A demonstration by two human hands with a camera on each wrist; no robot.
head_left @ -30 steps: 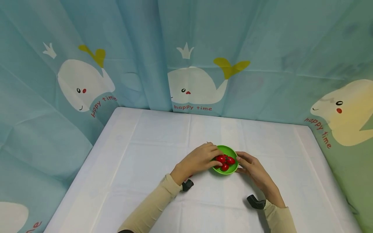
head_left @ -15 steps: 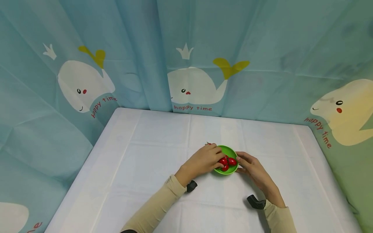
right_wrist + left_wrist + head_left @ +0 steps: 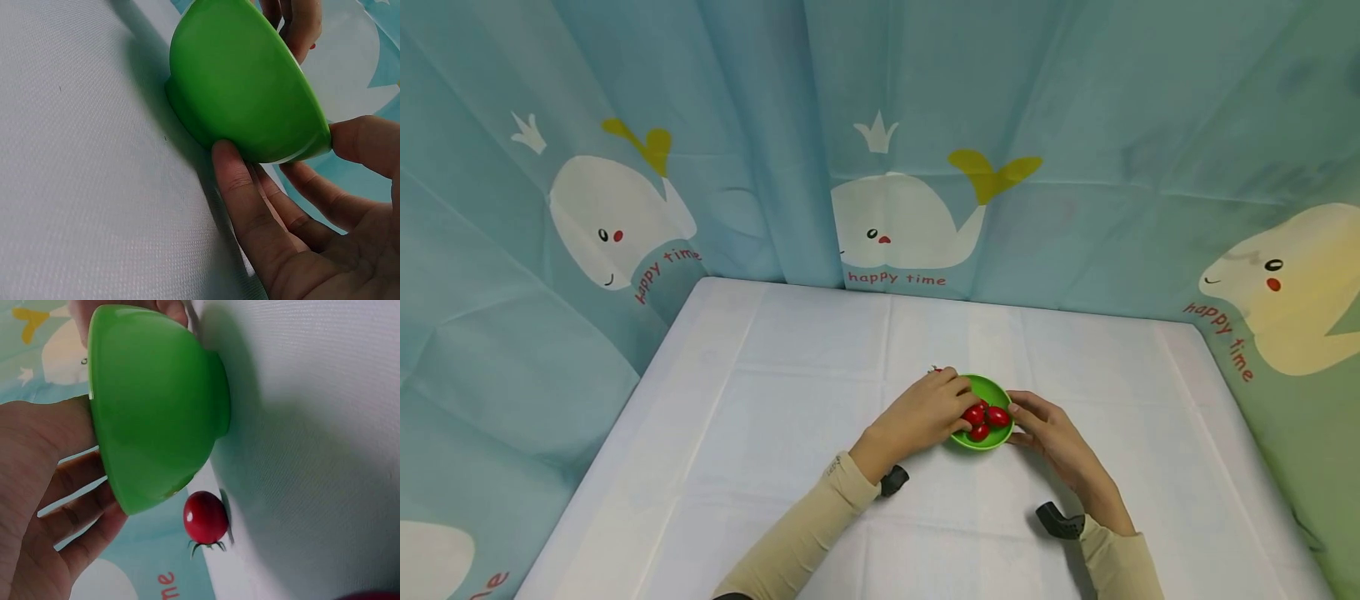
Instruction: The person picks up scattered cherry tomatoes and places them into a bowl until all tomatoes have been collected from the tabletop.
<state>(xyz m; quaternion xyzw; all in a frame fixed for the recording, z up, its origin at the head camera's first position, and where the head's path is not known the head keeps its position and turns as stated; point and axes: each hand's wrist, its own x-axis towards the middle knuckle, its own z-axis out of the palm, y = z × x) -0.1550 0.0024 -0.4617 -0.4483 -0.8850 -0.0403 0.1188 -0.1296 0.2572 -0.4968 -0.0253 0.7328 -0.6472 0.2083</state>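
Note:
A small green bowl [image 3: 976, 445] holds several red cherry tomatoes [image 3: 997, 416] and stands on the white cloth. My left hand [image 3: 925, 412] reaches over its left rim, with thumb and fingers around a tomato [image 3: 973, 415] inside; the bowl wall hides those fingertips in the left wrist view. On the opposite side my right hand [image 3: 1051, 433] grips the bowl, thumb at the rim and a finger [image 3: 234, 181] low against its outer wall. Beside the bowl lies another cherry tomato [image 3: 205, 517] with a green stem, mostly covered by my left hand in the head view.
A white cloth [image 3: 805, 350] covers the table. Blue curtains [image 3: 760, 167] with whale prints hang along its back and sides. Part of another red object [image 3: 372, 595] shows at the bottom edge of the left wrist view.
My left hand has shifted a little right, deeper over the bowl, and the tomatoes inside have moved slightly right. The tomato behind that hand shows more. My right hand and the bowl stay put.

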